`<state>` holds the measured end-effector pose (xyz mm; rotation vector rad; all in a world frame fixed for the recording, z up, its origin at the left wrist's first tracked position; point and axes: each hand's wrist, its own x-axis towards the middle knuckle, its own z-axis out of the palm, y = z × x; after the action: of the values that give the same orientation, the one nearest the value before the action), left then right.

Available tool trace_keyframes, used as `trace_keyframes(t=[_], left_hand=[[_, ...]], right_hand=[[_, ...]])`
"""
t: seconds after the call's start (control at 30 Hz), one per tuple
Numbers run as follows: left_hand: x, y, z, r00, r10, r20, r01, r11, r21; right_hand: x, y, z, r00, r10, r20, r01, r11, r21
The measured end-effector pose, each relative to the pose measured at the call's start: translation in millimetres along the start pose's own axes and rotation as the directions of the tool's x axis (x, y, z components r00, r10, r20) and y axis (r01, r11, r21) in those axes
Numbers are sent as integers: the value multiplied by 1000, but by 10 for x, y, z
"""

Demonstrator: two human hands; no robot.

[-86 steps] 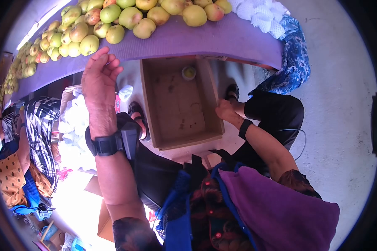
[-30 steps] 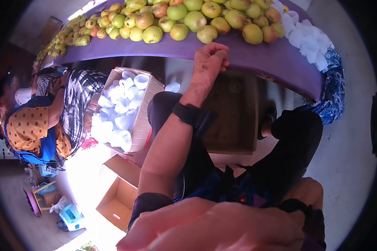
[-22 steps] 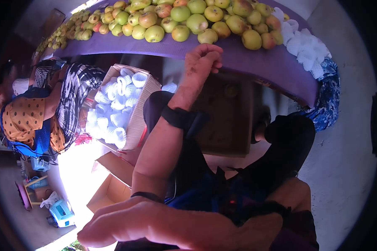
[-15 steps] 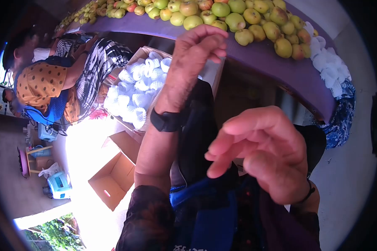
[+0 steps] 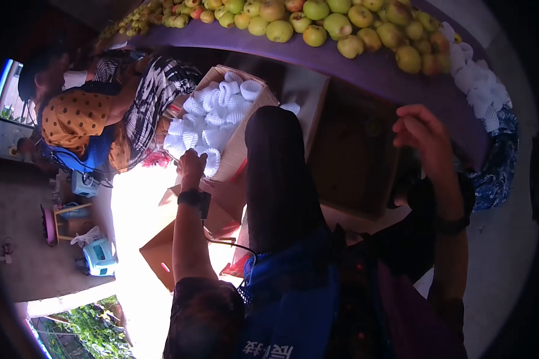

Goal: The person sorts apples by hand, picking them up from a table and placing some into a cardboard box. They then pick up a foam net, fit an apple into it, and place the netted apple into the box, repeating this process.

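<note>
A cardboard box [image 5: 236, 169] holds a heap of white foam fruit nets [image 5: 224, 110]. At its near left corner is my left hand [image 5: 191, 167], its fingers curled together right against a foam net [image 5: 211, 162]. Whatever is between those fingertips is hidden. My right hand [image 5: 424, 134] is raised by the front edge of the purple-covered table [image 5: 335, 67]. Its fingers are apart and loosely bent, with nothing in them. Green and yellowish apples [image 5: 353, 30] lie piled on the table beyond it.
Below the foam-net box stands an open cardboard box [image 5: 159, 254]. A dark, deep box [image 5: 356, 161] sits right of my knee. More foam nets [image 5: 476, 84] hang at the table's right end. A person in a dotted orange top [image 5: 75, 116] sits at the left.
My left hand has moved down and left, from before the table to the foam-net box. My right hand has gone up and away from me, towards the table edge. The view has shifted slightly.
</note>
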<state>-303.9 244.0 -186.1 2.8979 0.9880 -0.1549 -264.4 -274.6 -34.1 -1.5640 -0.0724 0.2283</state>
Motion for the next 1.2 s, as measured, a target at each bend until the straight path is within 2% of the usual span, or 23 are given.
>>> trace_keyframes(t=[0.13, 0.27, 0.4, 0.47, 0.5, 0.53, 0.6, 0.63, 0.73, 0.8, 0.87, 0.93, 1.0, 1.07, 1.13, 1.2], left_hand=[[-25, 84, 237, 999, -44, 18, 43, 998, 39], [-56, 63, 370, 998, -63, -9, 63, 997, 53], [49, -126, 575, 999, -37, -40, 35, 998, -43], [82, -206, 595, 999, -41, 17, 43, 990, -136], [316, -422, 832, 989, -97, 111, 119, 969, -216], [384, -532, 921, 989, -103, 107, 124, 969, -213], [384, -652, 896, 999, -8, 43, 22, 943, -333], [326, -644, 866, 993, 60, -103, -85, 961, -264], [79, -401, 410, 985, 20, -174, -64, 966, -250], [-94, -161, -1, 970, 47, -238, -111, 958, -265], [-223, 120, -333, 863, 135, -486, -293, 918, -266], [-508, 643, -894, 779, 259, -571, -456, 860, -231], [-685, 1111, -1270, 660, 383, -647, -622, 762, -183], [-902, 1628, -1549, 579, 478, -660, -730, 665, -158], [-1089, 2116, -1644, 530, 548, -647, -806, 563, -183], [-1207, 2529, -1609, 445, 634, -632, -880, 441, -176]], right_hand=[[76, -8, -20, 999, -31, 32, 32, 999, -39], [61, 68, 16, 985, -56, 165, 79, 988, -136], [49, 64, 64, 965, -107, 239, 157, 967, -201], [72, 105, 65, 961, -121, 247, 177, 960, -216], [83, 130, 63, 958, -136, 251, 197, 952, -234], [88, 153, 61, 957, -139, 256, 199, 953, -228], [77, 196, 81, 955, -147, 259, 218, 938, -271], [69, 196, 94, 953, -150, 262, 221, 939, -265], [61, 146, 123, 949, -186, 256, 256, 926, -277], [66, 94, 177, 942, -178, 283, 263, 917, -299], [106, 104, 274, 901, -265, 344, 359, 899, -249], [140, -20, 398, 867, -298, 401, 417, 873, -253], [177, -129, 500, 845, -382, 375, 494, 827, -270], [243, -168, 555, 868, -400, 295, 476, 840, -262], [306, -209, 563, 891, -400, 217, 453, 820, -350], [340, -143, 579, 839, -536, 95, 526, 753, -396]])
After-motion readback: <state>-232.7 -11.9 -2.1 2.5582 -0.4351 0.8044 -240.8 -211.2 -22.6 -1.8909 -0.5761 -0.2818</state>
